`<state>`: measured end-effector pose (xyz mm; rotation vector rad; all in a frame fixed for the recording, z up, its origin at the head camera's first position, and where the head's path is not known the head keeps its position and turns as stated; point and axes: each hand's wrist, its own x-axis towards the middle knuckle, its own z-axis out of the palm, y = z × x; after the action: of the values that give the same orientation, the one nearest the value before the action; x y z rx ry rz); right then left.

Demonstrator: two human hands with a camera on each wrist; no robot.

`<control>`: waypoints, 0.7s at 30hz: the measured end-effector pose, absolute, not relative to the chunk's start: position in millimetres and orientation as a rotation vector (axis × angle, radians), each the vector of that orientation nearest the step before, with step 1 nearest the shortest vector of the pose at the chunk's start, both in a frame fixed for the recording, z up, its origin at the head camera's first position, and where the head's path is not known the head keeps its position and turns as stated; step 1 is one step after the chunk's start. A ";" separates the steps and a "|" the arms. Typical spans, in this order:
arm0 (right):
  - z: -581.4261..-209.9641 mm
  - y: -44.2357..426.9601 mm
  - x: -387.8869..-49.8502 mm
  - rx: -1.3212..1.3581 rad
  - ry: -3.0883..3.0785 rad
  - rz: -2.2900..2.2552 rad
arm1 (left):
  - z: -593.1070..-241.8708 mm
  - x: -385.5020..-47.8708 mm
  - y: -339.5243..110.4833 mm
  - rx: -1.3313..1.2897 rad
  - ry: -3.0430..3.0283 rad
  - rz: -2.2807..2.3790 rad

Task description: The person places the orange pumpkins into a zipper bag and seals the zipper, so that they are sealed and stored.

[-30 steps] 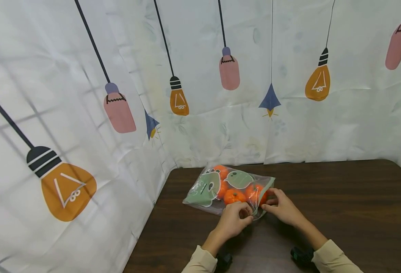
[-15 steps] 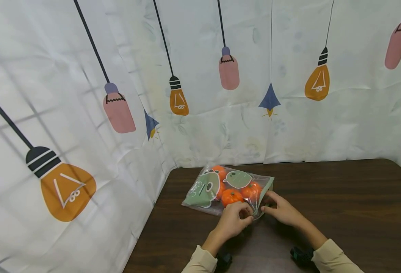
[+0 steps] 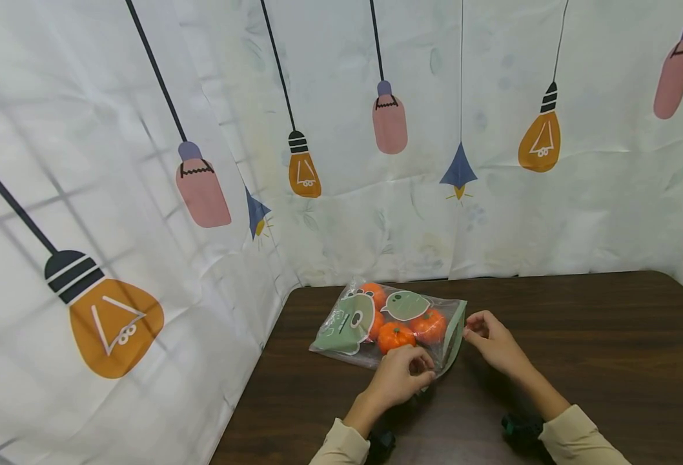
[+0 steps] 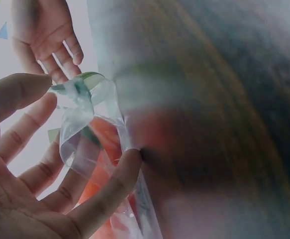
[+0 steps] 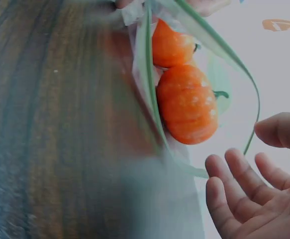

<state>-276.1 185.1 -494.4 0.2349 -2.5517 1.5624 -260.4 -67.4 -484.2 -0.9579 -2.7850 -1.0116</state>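
Observation:
A clear zip bag (image 3: 341,329) with green cartoon animal prints lies on the dark table. Inside are several small orange pumpkins (image 3: 396,336) with green stems. My left hand (image 3: 399,378) pinches the near corner of the bag's mouth between thumb and forefinger; the left wrist view shows the crumpled clear film (image 4: 77,144) there. At the mouth's far right side, my right hand (image 3: 498,345) has its fingers loosely bent, with nothing in its grasp. In the right wrist view the green-edged mouth gapes, two pumpkins (image 5: 189,107) show inside, and the thumb is close to the rim (image 5: 251,84); contact is unclear.
The brown wooden table (image 3: 597,349) extends to the right of the bag. A white curtain (image 3: 341,239) printed with hanging lamps stands behind and to the left. A dark wrist device (image 3: 518,429) sits under the right wrist.
My right hand has drawn back to the right from the bag's mouth, where its fingers were at the edge. The left hand stays at the corner. The mouth's green edge has straightened.

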 end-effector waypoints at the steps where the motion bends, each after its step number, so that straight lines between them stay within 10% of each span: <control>1: -492.7 185.7 -275.8 0.244 -2.536 1.584 | -483.5 -260.0 -67.1 -0.968 -2.790 -0.998; 21: -481.8 202.1 -277.3 0.716 -2.558 1.601 | -467.4 -244.0 -56.1 -1.192 -2.777 -0.793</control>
<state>-277.3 202.1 -481.8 0.7165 -2.5579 1.6005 -244.0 -56.1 -467.4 -1.1922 -2.7773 -0.7935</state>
